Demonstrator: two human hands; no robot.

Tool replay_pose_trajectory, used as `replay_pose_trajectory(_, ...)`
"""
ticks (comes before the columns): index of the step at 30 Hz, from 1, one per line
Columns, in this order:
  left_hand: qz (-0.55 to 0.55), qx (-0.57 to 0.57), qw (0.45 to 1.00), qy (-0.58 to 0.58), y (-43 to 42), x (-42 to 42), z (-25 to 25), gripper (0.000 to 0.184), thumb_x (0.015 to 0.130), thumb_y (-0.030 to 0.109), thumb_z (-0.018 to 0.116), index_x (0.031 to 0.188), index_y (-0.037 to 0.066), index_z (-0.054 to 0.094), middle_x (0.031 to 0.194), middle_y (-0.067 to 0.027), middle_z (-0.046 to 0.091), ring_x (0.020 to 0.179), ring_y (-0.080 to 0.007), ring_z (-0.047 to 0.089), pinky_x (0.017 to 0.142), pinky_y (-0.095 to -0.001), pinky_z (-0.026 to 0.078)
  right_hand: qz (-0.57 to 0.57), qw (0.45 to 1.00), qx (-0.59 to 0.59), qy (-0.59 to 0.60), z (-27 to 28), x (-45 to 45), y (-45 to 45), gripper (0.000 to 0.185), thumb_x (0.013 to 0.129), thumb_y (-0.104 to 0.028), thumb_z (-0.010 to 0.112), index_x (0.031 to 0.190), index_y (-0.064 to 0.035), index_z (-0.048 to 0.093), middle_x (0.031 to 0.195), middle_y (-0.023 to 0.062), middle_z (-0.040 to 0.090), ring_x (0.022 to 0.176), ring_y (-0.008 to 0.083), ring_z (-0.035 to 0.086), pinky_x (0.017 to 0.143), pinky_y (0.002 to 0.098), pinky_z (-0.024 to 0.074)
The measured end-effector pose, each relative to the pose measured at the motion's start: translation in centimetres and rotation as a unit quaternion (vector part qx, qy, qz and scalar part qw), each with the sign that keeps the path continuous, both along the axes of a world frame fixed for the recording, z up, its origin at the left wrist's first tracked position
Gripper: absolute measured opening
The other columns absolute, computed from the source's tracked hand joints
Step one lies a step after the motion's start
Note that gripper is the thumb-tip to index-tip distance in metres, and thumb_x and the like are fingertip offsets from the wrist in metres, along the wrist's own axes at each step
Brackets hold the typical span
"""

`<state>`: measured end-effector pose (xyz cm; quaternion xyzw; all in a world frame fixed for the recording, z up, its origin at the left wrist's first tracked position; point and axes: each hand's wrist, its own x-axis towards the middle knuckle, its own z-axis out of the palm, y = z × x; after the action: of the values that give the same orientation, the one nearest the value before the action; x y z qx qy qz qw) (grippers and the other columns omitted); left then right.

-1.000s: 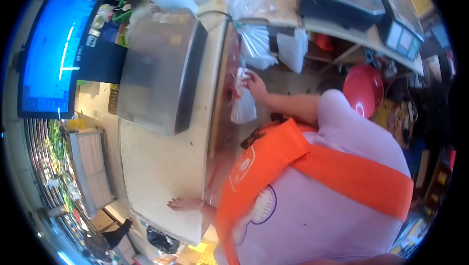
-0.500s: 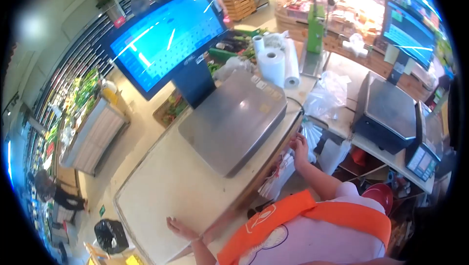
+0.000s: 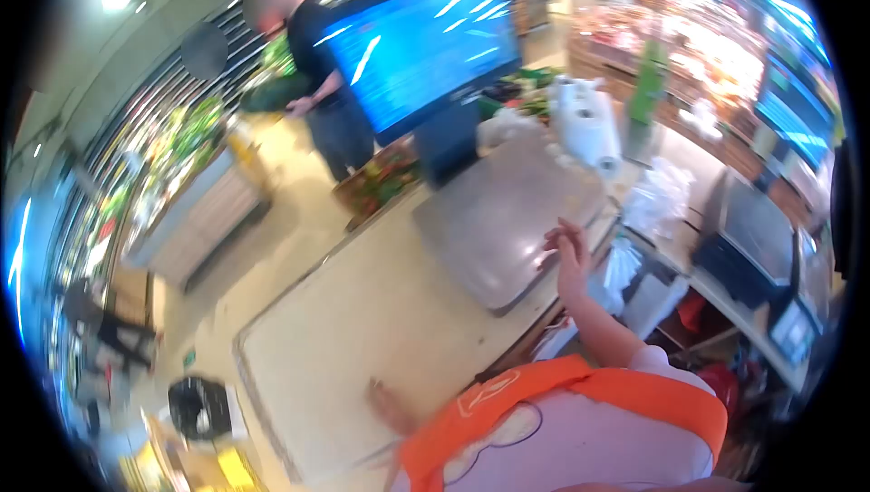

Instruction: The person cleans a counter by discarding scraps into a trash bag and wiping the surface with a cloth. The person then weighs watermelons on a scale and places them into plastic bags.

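Over the right edge of the metal scale plate [image 3: 507,220] is my right hand [image 3: 568,243], its fingers partly spread, with nothing seen in it. My left hand [image 3: 391,404] is low over the pale counter [image 3: 335,365], close to my orange apron strap [image 3: 507,392]; motion smears its fingers. Behind the scale stands a blue-lit screen [image 3: 426,43]. White plastic bags [image 3: 622,270] hang off the counter's edge, below and right of my right hand.
Rolls of clear bags [image 3: 584,125] stand behind the scale. A second scale [image 3: 748,229] is at the right. Beyond the screen stands a person in dark clothes [image 3: 317,66]. A bin with a black bag [image 3: 199,408] is on the floor at the lower left.
My right hand has risen from the hanging bags to the scale's edge. My left hand is nearer my body. The view has tilted up, and a person in dark clothes now stands beside the screen.
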<state>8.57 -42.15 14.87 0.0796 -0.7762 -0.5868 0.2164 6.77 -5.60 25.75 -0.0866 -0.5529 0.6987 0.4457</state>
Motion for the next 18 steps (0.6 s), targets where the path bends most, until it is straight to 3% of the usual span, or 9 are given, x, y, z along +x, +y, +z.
replay_pose_trajectory(2, -0.018, 0.115, 0.993, -0.031, -0.2, 0.1, 1.8, 0.03, 0.094, 0.02, 0.042, 0.114, -0.001, 0.051, 0.11, -0.012, 0.054, 0.103, -0.0205, 0.05, 0.09, -0.0317, 0.038, 0.056, 0.998, -0.016, -0.016, 0.2, -1.5, -2.4, 0.026, 0.091, -0.003, 0.041, 0.115, -0.0028, 0.05, 0.089, 0.0067, 0.056, 0.075, 0.0132, 0.053, 0.072, 0.0256, 0.0439)
replay_pose_trajectory(7, -0.053, 0.178, 0.98, -0.073, -1.3, 0.1, 2.5, 0.028, 0.093, 0.019, 0.043, 0.109, 0.0, 0.053, 0.104, -0.0106, 0.057, 0.098, -0.02, 0.053, 0.089, -0.0313, 0.039, 0.195, 0.978, 0.056, -0.049, 1.1, -5.0, -7.5, 0.024, 0.092, -0.005, 0.042, 0.114, -0.0029, 0.05, 0.087, 0.005, 0.055, 0.077, 0.0118, 0.052, 0.071, 0.0252, 0.0438)
replay_pose_trajectory(10, -0.094, 0.243, 0.964, -0.06, -2.4, -0.7, 0.7, 0.027, 0.093, 0.018, 0.042, 0.108, -0.001, 0.054, 0.101, -0.0108, 0.058, 0.095, -0.0206, 0.055, 0.087, -0.0322, 0.042, 0.29, 0.95, 0.085, -0.08, 1.2, -7.2, -9.5, 0.024, 0.092, -0.007, 0.042, 0.115, -0.0017, 0.049, 0.088, 0.0056, 0.056, 0.078, 0.0113, 0.052, 0.073, 0.0254, 0.0447)
replay_pose_trajectory(13, -0.108, 0.197, 0.974, -0.002, -3.1, -1.6, -2.9, 0.029, 0.094, 0.02, 0.04, 0.109, -0.001, 0.054, 0.101, -0.0119, 0.06, 0.094, -0.0207, 0.057, 0.085, -0.0327, 0.045, 0.38, 0.902, 0.143, -0.145, 1.6, -8.7, -11.0, 0.025, 0.092, -0.009, 0.043, 0.116, -0.0011, 0.048, 0.09, 0.0067, 0.058, 0.079, 0.0112, 0.053, 0.075, 0.0258, 0.045)
replay_pose_trajectory(14, -0.133, 0.311, 0.94, -0.043, -3.8, -1.9, -3.9, 0.032, 0.095, 0.021, 0.039, 0.111, -0.003, 0.054, 0.102, -0.0127, 0.06, 0.092, -0.0201, 0.058, 0.082, -0.0328, 0.047, 0.399, 0.885, 0.165, -0.174, 2.0, -9.1, -11.6, 0.027, 0.092, -0.01, 0.044, 0.117, -0.0003, 0.048, 0.09, 0.0078, 0.059, 0.08, 0.012, 0.054, 0.076, 0.0264, 0.045)
replay_pose_trajectory(17, -0.161, 0.136, 0.978, -0.014, -4.5, -1.8, -1.0, 0.035, 0.096, 0.024, 0.038, 0.112, -0.003, 0.053, 0.101, -0.0129, 0.061, 0.09, -0.0204, 0.059, 0.082, -0.0329, 0.047, 0.448, 0.849, 0.196, -0.201, 1.8, -10.0, -12.9, 0.028, 0.091, -0.01, 0.045, 0.117, -0.0004, 0.049, 0.089, 0.0071, 0.059, 0.079, 0.0128, 0.056, 0.076, 0.0264, 0.0454)
replay_pose_trajectory(18, -0.16, 0.187, 0.968, -0.046, -4.8, -1.9, -1.0, 0.037, 0.096, 0.026, 0.037, 0.112, -0.002, 0.053, 0.1, -0.0129, 0.061, 0.09, -0.0205, 0.059, 0.081, -0.0331, 0.047, 0.458, 0.837, 0.207, -0.219, 1.8, -10.2, -13.2, 0.028, 0.091, -0.01, 0.046, 0.117, -0.0007, 0.049, 0.089, 0.0068, 0.059, 0.079, 0.013, 0.056, 0.076, 0.0264, 0.0454)
